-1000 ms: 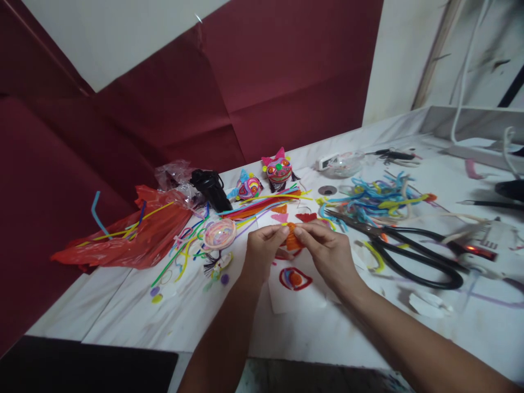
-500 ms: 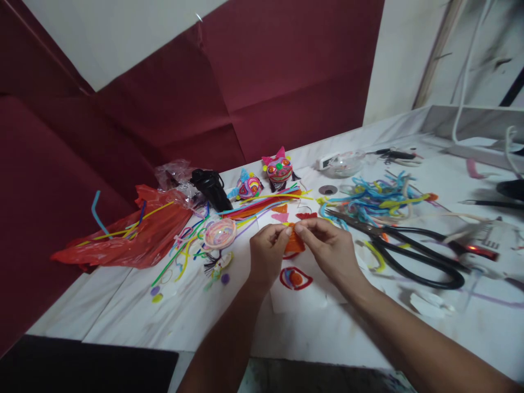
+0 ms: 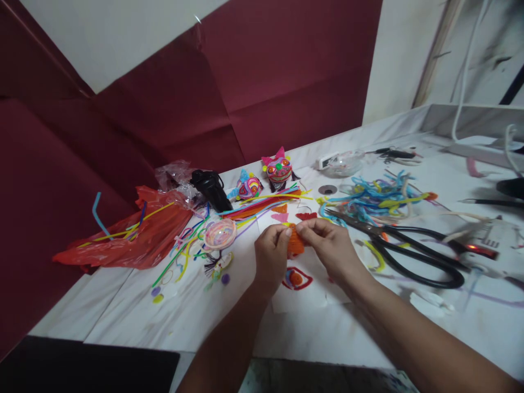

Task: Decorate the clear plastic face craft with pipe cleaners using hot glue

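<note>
An orange fuzzy piece (image 3: 297, 242) is pinched between both hands above a white sheet (image 3: 303, 304). My left hand (image 3: 272, 252) grips its upper left edge with thumb and fingers, and my right hand (image 3: 329, 245) holds its upper right side. On the sheet just below lies a red-outlined eye shape with an orange centre (image 3: 297, 279), partly covered by my left hand. Behind the fingers are a pink piece (image 3: 280, 217), a red piece (image 3: 307, 216) and a small orange piece (image 3: 280, 208).
Large black-handled scissors (image 3: 417, 256) lie right of my right hand, beside tangled blue and yellow strips (image 3: 376, 196) and a glue gun (image 3: 483, 245). Leftward are a round woven bowl (image 3: 220, 234) and a red plastic bag (image 3: 139, 234). Two colourful animal heads (image 3: 279, 168) stand behind.
My left hand has shifted slightly right and now covers more of the eye shape's left edge. The orange piece remains between both hands, turned a little.
</note>
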Demonstrator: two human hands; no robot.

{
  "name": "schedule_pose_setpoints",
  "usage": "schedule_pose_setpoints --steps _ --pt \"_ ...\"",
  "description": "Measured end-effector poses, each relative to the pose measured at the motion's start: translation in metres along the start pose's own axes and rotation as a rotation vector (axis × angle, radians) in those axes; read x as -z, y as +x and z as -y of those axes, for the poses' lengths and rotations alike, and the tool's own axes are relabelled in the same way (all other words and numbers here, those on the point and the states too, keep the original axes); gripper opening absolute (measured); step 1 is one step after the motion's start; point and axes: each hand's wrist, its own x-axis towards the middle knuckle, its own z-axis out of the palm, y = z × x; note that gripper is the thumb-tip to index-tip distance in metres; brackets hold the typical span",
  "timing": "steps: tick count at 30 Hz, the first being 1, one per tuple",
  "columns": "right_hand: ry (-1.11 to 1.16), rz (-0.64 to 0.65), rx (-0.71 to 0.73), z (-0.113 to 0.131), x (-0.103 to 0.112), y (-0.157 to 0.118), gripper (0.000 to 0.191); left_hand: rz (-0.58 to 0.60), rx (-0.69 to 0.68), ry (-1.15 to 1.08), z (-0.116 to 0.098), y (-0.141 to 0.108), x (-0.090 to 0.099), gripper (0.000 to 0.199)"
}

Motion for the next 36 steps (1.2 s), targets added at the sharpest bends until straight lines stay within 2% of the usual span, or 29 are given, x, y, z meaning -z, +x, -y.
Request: schedule_pose_setpoints --steps 6,12,16,18,23,27,32,36 --pt "0.162 0.126 -0.170 0.000 0.000 0.000 0.037 -0.043 -0.033 -0.028 0.002 0.000 0.001 0.019" --pt "0.333 0.265 -0.244 0.001 0.003 0.001 0.035 -0.016 -0.027 -0.062 0.002 -0.001 0.000 0.022" --pt "0.367 0.335 -0.270 0.005 0.004 0.001 0.037 -0.014 -0.049 -0.079 -0.001 -0.002 0.000 0.023" --pt "0.338 0.308 -0.237 0.008 0.004 0.001 0.037 -0.030 -0.056 -0.073 -0.003 -0.002 0.001 0.024" --pt "0.131 0.145 -0.052 0.016 0.004 -0.002 0.039 -0.091 -0.098 -0.013 -0.007 -0.002 0.003 0.024" --pt "0.045 0.173 -0.024 0.015 0.004 -0.003 0.040 -0.094 -0.133 -0.010 -0.008 -0.003 0.003 0.022" --pt "-0.007 0.138 0.009 0.010 0.005 -0.001 0.043 -0.011 -0.058 -0.092 -0.010 -0.002 0.005 0.022" --pt "-0.017 0.157 0.006 0.008 0.005 0.000 0.041 -0.004 -0.040 -0.130 -0.010 0.001 0.006 0.020"
